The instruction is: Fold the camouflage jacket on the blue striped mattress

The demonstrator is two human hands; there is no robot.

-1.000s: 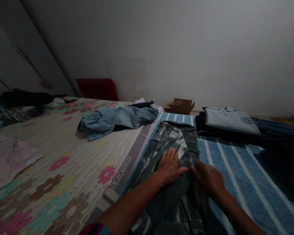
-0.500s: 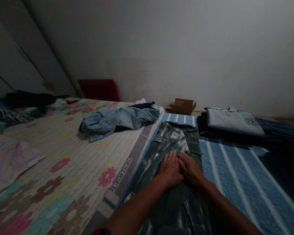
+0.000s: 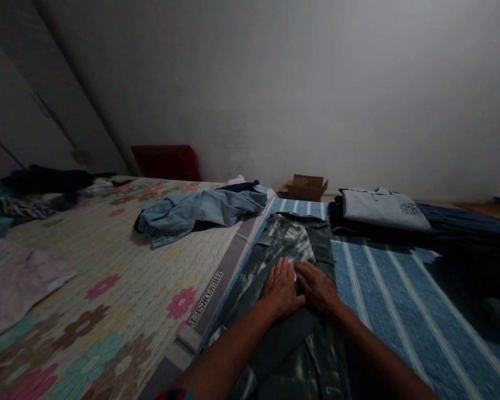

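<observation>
A pair of dark grey-green trousers with pale mottled patches (image 3: 275, 344) lies lengthwise in front of me, its waistband at the far end. My left hand (image 3: 281, 286) rests flat on the cloth, fingers stretched out and pointing away from me. Beside it, my right hand (image 3: 316, 284) also lies flat on the trousers, angled in towards the left one. A narrow gap shows between the fingertips of the two hands. Neither hand grips the fabric.
Left of the trousers, a light blue denim garment (image 3: 200, 211) lies on the flowered sheet (image 3: 141, 278). A folded grey top (image 3: 383, 208) tops a stack at right, on the blue striped sheet (image 3: 383, 289). By the wall are a cardboard box (image 3: 306, 189) and a red object (image 3: 166, 162).
My hands have moved slightly apart on the trousers, opening a gap between the fingertips. The view has tilted up a little and shifted, while the surrounding clothes stay in place.
</observation>
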